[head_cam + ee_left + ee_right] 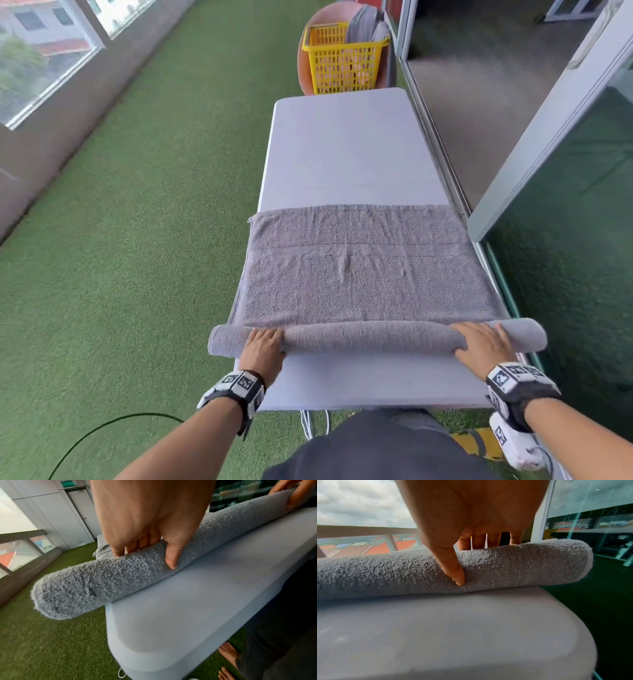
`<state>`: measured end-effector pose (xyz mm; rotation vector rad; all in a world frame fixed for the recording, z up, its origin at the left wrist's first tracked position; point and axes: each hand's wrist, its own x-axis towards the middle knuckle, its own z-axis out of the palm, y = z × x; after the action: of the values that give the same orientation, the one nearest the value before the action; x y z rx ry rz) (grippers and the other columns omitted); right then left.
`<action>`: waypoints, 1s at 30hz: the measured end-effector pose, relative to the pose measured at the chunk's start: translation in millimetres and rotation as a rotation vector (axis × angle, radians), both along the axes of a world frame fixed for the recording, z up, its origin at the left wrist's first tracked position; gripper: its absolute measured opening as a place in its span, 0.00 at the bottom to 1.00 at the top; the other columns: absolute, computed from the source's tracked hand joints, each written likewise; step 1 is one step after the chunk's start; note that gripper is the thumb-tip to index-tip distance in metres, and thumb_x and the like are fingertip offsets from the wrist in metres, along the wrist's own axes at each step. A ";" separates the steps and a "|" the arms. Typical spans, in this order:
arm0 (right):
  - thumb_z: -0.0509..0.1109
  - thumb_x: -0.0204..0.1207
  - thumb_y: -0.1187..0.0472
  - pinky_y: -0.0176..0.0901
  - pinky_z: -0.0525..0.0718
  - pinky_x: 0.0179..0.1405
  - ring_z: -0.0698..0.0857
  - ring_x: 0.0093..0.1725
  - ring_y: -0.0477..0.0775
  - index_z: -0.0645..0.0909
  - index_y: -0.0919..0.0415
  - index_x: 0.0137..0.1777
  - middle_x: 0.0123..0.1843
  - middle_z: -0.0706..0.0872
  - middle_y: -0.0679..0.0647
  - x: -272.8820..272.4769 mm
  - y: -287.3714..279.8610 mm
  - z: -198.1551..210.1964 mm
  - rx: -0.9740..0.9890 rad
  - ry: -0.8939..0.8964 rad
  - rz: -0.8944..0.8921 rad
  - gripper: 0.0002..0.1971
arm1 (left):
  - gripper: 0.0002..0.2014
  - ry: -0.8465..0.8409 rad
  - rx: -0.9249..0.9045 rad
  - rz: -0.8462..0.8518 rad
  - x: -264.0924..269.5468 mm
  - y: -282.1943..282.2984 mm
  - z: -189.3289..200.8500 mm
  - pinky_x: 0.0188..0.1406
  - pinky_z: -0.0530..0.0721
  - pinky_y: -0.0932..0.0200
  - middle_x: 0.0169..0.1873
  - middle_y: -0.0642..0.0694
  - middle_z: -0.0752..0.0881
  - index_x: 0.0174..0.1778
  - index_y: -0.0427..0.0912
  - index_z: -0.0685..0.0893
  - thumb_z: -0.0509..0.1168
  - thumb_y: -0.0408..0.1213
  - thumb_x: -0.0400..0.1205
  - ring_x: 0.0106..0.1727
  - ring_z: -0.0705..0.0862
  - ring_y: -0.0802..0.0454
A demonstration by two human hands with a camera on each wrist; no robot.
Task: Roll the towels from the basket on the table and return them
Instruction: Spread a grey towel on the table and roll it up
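Lying across the near end of a white table on green turf, beside glass doors, a half-rolled grey towel is gripped by the left hand and right hand, a yellow basket beyond the table's far end.

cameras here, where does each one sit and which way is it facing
Head: on the head, looking forward and down the table at the towel; both forearms, left hand and right hand show.
Left wrist: looks along the left hand's grip toward the roll's left end; bare feet show.
Right wrist: looks along the right hand's thumb toward the roll's right end.
Shared: all show the rolled towel on the table.
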<state>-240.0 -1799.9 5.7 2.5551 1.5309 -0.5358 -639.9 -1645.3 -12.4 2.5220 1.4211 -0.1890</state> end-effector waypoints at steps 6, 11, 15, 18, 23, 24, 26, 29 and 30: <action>0.77 0.68 0.56 0.60 0.52 0.81 0.74 0.74 0.50 0.75 0.48 0.75 0.72 0.80 0.46 -13.0 -54.5 -24.4 0.125 -0.013 0.015 0.33 | 0.25 -0.064 0.042 0.032 -13.3 -34.8 -5.2 0.69 0.76 0.42 0.56 0.44 0.88 0.62 0.39 0.83 0.78 0.35 0.69 0.59 0.86 0.44; 0.78 0.66 0.59 0.59 0.51 0.81 0.76 0.72 0.53 0.79 0.49 0.72 0.70 0.82 0.48 -23.0 -80.8 -25.1 0.123 0.020 -0.019 0.31 | 0.22 -0.098 0.003 0.058 -19.5 -67.7 1.9 0.68 0.76 0.41 0.53 0.44 0.89 0.59 0.39 0.85 0.74 0.33 0.68 0.57 0.86 0.44; 0.77 0.66 0.53 0.59 0.51 0.80 0.77 0.70 0.49 0.80 0.44 0.68 0.67 0.83 0.42 -25.3 -91.0 -18.0 0.036 0.003 -0.041 0.27 | 0.13 -0.110 -0.041 0.037 -26.4 -84.4 7.0 0.63 0.80 0.44 0.47 0.48 0.88 0.52 0.42 0.85 0.65 0.40 0.73 0.49 0.85 0.48; 0.70 0.72 0.47 0.61 0.45 0.80 0.73 0.72 0.44 0.75 0.39 0.71 0.70 0.79 0.36 -25.0 -85.1 -2.8 -0.077 -0.040 -0.019 0.25 | 0.08 -0.048 -0.112 0.029 -26.1 -81.0 13.1 0.67 0.74 0.54 0.48 0.54 0.81 0.52 0.48 0.80 0.58 0.43 0.83 0.49 0.76 0.56; 0.59 0.80 0.48 0.67 0.39 0.81 0.66 0.78 0.41 0.61 0.36 0.79 0.80 0.66 0.35 -15.8 -56.0 15.8 -0.055 -0.024 0.023 0.27 | 0.20 -0.062 -0.095 0.046 -23.2 -55.2 7.1 0.76 0.67 0.45 0.63 0.47 0.82 0.72 0.42 0.73 0.48 0.40 0.86 0.64 0.78 0.50; 0.57 0.81 0.49 0.67 0.38 0.81 0.61 0.80 0.42 0.55 0.36 0.82 0.83 0.60 0.37 -16.2 -55.6 15.2 -0.014 -0.021 0.030 0.29 | 0.23 -0.078 -0.071 0.065 -24.5 -53.5 2.7 0.81 0.59 0.43 0.73 0.43 0.76 0.79 0.39 0.66 0.48 0.39 0.87 0.74 0.72 0.46; 0.52 0.83 0.42 0.64 0.32 0.80 0.50 0.84 0.43 0.43 0.38 0.83 0.85 0.47 0.38 -19.7 -64.0 10.3 -0.001 0.011 0.070 0.32 | 0.28 -0.054 -0.066 0.048 -27.2 -56.9 -1.7 0.81 0.46 0.45 0.80 0.45 0.58 0.83 0.40 0.56 0.44 0.49 0.87 0.82 0.57 0.44; 0.62 0.78 0.38 0.63 0.35 0.81 0.51 0.84 0.44 0.46 0.40 0.84 0.85 0.51 0.39 -24.7 -86.1 -1.9 -0.082 0.010 0.135 0.39 | 0.36 0.060 -0.082 -0.058 -32.6 -69.4 -9.2 0.77 0.53 0.43 0.76 0.43 0.71 0.78 0.40 0.68 0.69 0.55 0.77 0.78 0.67 0.43; 0.68 0.75 0.41 0.62 0.39 0.82 0.58 0.83 0.44 0.54 0.39 0.83 0.83 0.61 0.38 -24.2 -87.3 -2.9 -0.090 -0.006 0.132 0.39 | 0.35 0.078 -0.081 -0.070 -33.1 -71.9 -10.3 0.77 0.57 0.44 0.71 0.45 0.79 0.74 0.42 0.75 0.75 0.50 0.72 0.74 0.75 0.45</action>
<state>-264.2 -1887.2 2.8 2.3681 1.6201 -0.5664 -673.0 -1717.2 -22.7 2.5253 1.3250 -0.3548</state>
